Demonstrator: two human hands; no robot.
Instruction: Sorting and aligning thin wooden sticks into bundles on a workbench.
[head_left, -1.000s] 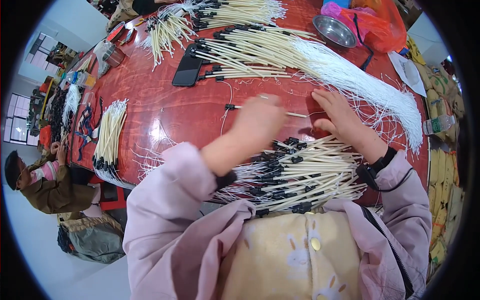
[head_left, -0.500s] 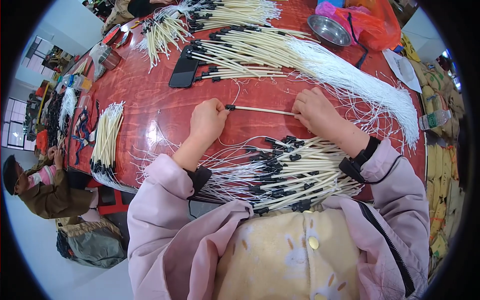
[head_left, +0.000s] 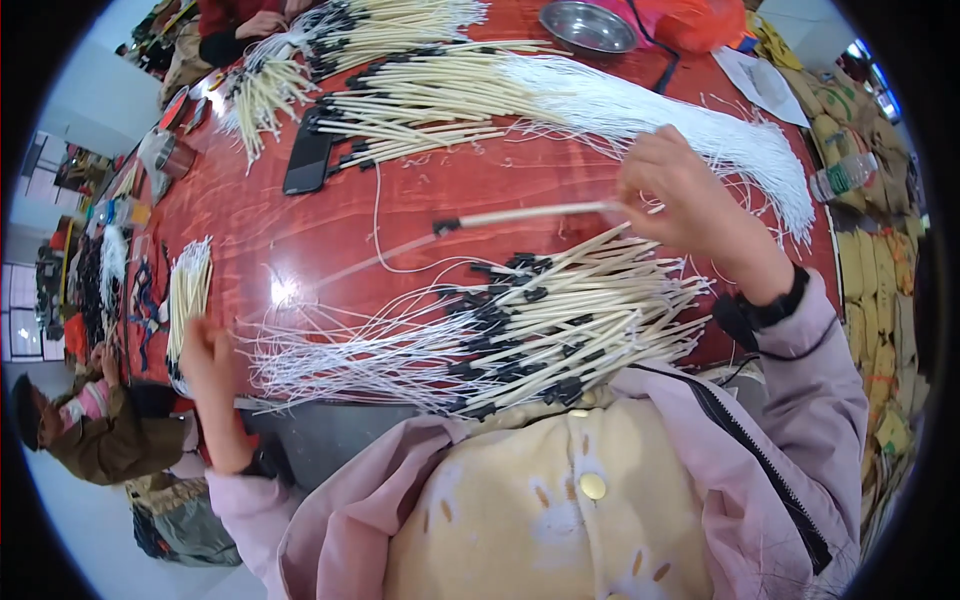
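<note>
Right hand [head_left: 690, 200] now lifted, fingers pinching one cream stick [head_left: 520, 215]; left hand [head_left: 205, 355] swung out, released, drawing its string.

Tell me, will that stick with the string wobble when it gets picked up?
The cream stick in the right hand probably stays stiff: it juts out straight. Its white string looks floppy, trailing in loose curves over the red table. Both seem light, held by one end.
</note>
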